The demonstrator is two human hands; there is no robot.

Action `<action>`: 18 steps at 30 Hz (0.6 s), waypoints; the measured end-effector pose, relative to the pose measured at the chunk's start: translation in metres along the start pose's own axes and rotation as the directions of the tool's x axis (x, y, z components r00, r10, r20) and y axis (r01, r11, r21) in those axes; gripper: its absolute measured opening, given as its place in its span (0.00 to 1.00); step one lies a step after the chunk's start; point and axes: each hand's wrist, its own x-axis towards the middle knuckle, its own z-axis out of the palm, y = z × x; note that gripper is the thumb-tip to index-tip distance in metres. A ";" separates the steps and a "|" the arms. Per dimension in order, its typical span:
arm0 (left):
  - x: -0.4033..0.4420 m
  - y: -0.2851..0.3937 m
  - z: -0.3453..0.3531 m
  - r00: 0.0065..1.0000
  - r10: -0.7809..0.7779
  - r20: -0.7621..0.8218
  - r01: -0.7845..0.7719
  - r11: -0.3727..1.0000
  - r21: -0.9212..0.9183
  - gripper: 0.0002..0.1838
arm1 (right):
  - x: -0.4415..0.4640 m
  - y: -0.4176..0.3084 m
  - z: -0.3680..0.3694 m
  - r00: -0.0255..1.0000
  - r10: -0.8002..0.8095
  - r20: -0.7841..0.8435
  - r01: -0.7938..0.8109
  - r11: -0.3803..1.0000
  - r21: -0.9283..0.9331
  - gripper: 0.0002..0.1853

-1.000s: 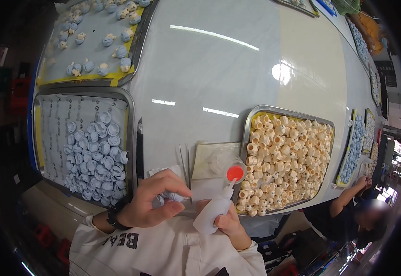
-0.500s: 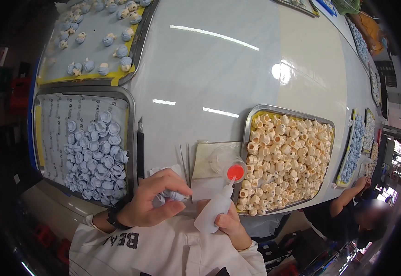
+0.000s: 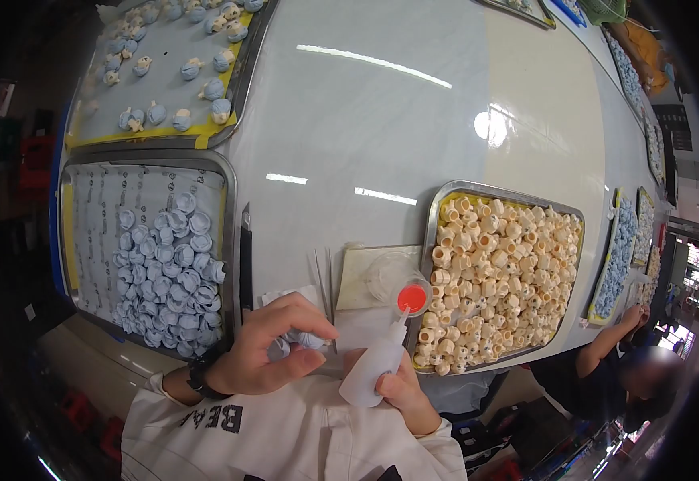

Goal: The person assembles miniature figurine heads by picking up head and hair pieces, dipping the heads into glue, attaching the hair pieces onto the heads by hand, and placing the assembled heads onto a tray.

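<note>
My left hand (image 3: pixel 273 353), with a dark band on its wrist, curls around pale blue hollow pieces (image 3: pixel 311 340). They show between its index finger and thumb; its other fingers are hidden. In my right hand (image 3: pixel 401 385) is a translucent white squeeze bottle (image 3: pixel 372 373), tilted with its thin nozzle pointing up and away. The nozzle tip overlaps the near edge of a small clear cup with a red disc (image 3: pixel 412 299); I cannot tell whether they touch. Tweezers (image 3: pixel 328 284) lie just beyond my left hand.
At left, a metal tray (image 3: pixel 233 232) holds many blue hollow pieces; behind it, another tray (image 3: pixel 241 112) carries blue-and-cream figures. A tray (image 3: pixel 432 232) of cream hollow pieces stands right. A clear round dish (image 3: pixel 385 272) rests on a pale board (image 3: pixel 353 280). Another person (image 3: pixel 606 361) works far right.
Almost nothing differs. The whole view has shifted very slightly, while both hands and the bottle keep the same pose.
</note>
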 end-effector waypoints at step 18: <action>0.000 0.001 0.000 1.000 0.011 -0.015 -0.010 1.000 0.015 0.12 | 0.001 0.001 0.004 0.999 -0.036 -0.035 0.034 0.998 -0.058 0.20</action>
